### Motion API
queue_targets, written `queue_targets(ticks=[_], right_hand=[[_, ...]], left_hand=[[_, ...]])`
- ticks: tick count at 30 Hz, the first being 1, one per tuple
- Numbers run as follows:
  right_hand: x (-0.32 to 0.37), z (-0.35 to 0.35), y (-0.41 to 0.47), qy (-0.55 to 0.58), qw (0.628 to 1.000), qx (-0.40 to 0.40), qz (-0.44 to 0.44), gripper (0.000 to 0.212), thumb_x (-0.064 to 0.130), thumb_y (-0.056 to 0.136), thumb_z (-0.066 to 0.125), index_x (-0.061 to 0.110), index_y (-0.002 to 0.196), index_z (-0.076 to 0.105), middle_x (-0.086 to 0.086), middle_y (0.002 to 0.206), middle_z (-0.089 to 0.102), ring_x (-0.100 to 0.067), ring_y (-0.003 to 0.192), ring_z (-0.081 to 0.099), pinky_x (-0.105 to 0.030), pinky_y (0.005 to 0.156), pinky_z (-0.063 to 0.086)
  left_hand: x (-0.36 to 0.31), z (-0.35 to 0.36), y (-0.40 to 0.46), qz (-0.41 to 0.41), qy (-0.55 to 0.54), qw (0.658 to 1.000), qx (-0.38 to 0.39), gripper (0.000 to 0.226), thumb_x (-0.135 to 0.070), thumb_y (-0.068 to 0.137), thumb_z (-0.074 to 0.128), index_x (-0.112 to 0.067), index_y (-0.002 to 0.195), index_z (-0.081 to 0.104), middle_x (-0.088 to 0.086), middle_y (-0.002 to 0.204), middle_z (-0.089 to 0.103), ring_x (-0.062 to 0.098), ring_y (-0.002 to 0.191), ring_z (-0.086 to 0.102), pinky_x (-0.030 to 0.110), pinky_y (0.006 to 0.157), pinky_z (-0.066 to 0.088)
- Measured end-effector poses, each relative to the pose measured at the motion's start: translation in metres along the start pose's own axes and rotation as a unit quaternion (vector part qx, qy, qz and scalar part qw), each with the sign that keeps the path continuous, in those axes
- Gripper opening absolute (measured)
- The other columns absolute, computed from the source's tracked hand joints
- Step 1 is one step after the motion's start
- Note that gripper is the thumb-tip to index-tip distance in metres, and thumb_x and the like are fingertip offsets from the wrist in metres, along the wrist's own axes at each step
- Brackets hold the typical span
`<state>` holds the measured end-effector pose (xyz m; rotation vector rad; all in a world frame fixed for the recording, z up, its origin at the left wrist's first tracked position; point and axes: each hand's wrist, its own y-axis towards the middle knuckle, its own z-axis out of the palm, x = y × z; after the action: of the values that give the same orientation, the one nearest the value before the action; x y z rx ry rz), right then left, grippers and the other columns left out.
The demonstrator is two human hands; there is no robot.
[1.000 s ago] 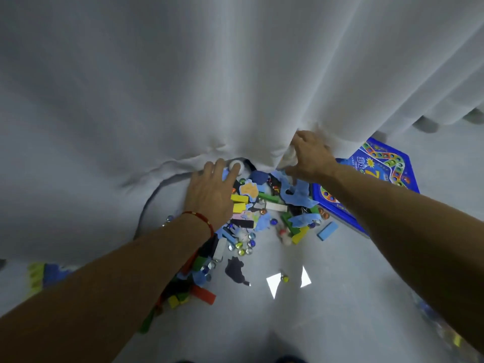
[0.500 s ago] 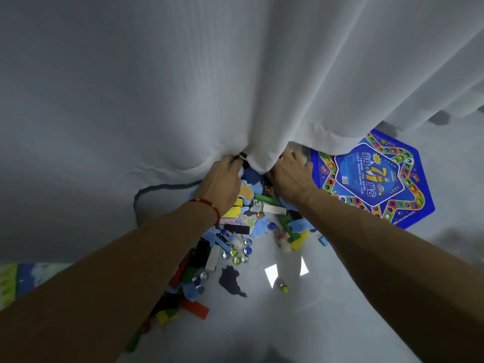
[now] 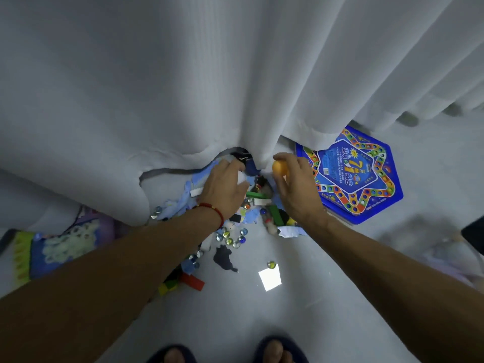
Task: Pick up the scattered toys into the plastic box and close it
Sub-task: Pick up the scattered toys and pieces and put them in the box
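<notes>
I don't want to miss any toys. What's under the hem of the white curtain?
Under the white curtain hem, a dark cable, blue pieces and one edge of the blue game board poke out. Anything farther back is covered by fabric and cannot be seen.

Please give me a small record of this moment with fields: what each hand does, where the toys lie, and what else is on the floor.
left hand: left hand rests on the toy pile, white pieces under its fingers
right hand: right hand holds an orange ball
toys: toy pile on the floor at the curtain's hem
nearby: blue hexagonal game box, to the right of the pile
loose: marble, red block
plastic box: not seen
</notes>
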<state>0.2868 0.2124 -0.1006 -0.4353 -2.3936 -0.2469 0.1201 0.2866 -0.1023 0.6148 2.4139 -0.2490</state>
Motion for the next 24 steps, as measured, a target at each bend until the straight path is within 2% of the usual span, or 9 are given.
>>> queue_targets(ticks=[4,6,8,10,13,17,19,21,24], right_hand=[[0.023,-0.045,-0.038,0.227,0.965,-0.044,0.127,0.028,0.026,0.097,0.062,0.029,0.124,0.056,0.0,0.119,0.061,-0.015,0.103,0.061,-0.03,0.077,0.057],[0.043,-0.075,-0.061,0.44,0.855,-0.041,0.271,0.026,0.021,0.096,0.066,0.027,0.12,0.059,-0.008,0.113,0.065,-0.024,0.097,0.068,-0.029,0.064,0.058],[0.054,-0.106,-0.09,0.569,0.75,-0.029,0.335,0.027,0.016,0.095,0.066,0.022,0.121,0.059,-0.012,0.107,0.071,-0.028,0.091,0.071,-0.034,0.06,0.057],[0.056,-0.141,-0.121,0.599,0.719,-0.039,0.35,0.025,0.017,0.096,0.065,0.023,0.119,0.059,-0.011,0.106,0.073,-0.026,0.089,0.07,-0.03,0.056,0.055],[0.048,-0.203,-0.163,0.584,0.72,-0.1,0.362,0.03,0.025,0.096,0.063,0.019,0.125,0.057,-0.009,0.103,0.071,-0.016,0.071,0.069,-0.022,0.046,0.047],[0.014,-0.302,-0.216,0.603,0.654,-0.21,0.406,0.019,0.026,0.096,0.061,0.01,0.105,0.061,-0.007,0.082,0.067,-0.014,0.047,0.06,-0.018,0.038,0.044],[-0.007,-0.339,-0.239,0.627,0.61,-0.249,0.416,0.021,0.027,0.097,0.059,0.008,0.106,0.057,-0.012,0.089,0.063,-0.017,0.058,0.064,-0.02,0.04,0.049],[-0.024,-0.363,-0.256,0.633,0.574,-0.301,0.423,0.026,0.027,0.097,0.058,0.008,0.114,0.055,-0.014,0.093,0.061,-0.02,0.073,0.063,-0.024,0.044,0.055],[-0.038,-0.382,-0.273,0.643,0.535,-0.351,0.421,0.05,0.033,0.097,0.057,0.007,0.137,0.043,-0.022,0.124,0.053,-0.041,0.102,0.061,-0.05,0.075,0.061]], left_hand=[[-0.052,-0.017,-0.033,-0.088,-0.122,0.988,0.028,0.025,-0.032,0.09,0.059,-0.021,0.113,0.058,0.006,0.109,0.06,0.024,0.095,0.06,0.035,0.081,0.051],[-0.082,-0.032,-0.052,-0.146,-0.216,0.962,0.076,0.019,-0.031,0.09,0.06,-0.022,0.107,0.058,0.009,0.104,0.063,0.024,0.083,0.063,0.033,0.071,0.055],[-0.116,-0.048,-0.07,-0.179,-0.3,0.929,0.122,0.011,-0.026,0.092,0.059,-0.019,0.099,0.06,0.014,0.093,0.064,0.026,0.07,0.063,0.038,0.065,0.057],[-0.157,-0.067,-0.084,-0.182,-0.352,0.903,0.165,0.013,-0.025,0.094,0.058,-0.014,0.1,0.063,0.018,0.081,0.063,0.025,0.057,0.061,0.036,0.059,0.056],[-0.221,-0.088,-0.101,-0.139,-0.374,0.888,0.229,0.02,-0.022,0.096,0.057,-0.007,0.108,0.064,0.016,0.081,0.059,0.021,0.052,0.057,0.024,0.047,0.05],[-0.302,-0.083,-0.13,-0.101,-0.379,0.868,0.303,0.008,-0.021,0.092,0.06,-0.016,0.096,0.065,0.009,0.087,0.057,0.025,0.062,0.061,0.037,0.075,0.055],[-0.342,-0.071,-0.144,-0.132,-0.406,0.836,0.344,0.005,-0.018,0.094,0.056,-0.014,0.096,0.059,0.007,0.094,0.053,0.025,0.075,0.062,0.027,0.066,0.058],[-0.38,-0.051,-0.153,-0.162,-0.449,0.794,0.377,0.011,-0.017,0.093,0.055,-0.01,0.102,0.054,0.011,0.102,0.052,0.026,0.083,0.06,0.033,0.073,0.061],[-0.417,-0.026,-0.159,-0.171,-0.475,0.766,0.398,0.042,-0.022,0.09,0.055,-0.011,0.13,0.047,0.017,0.128,0.048,0.034,0.101,0.061,0.041,0.078,0.058]])
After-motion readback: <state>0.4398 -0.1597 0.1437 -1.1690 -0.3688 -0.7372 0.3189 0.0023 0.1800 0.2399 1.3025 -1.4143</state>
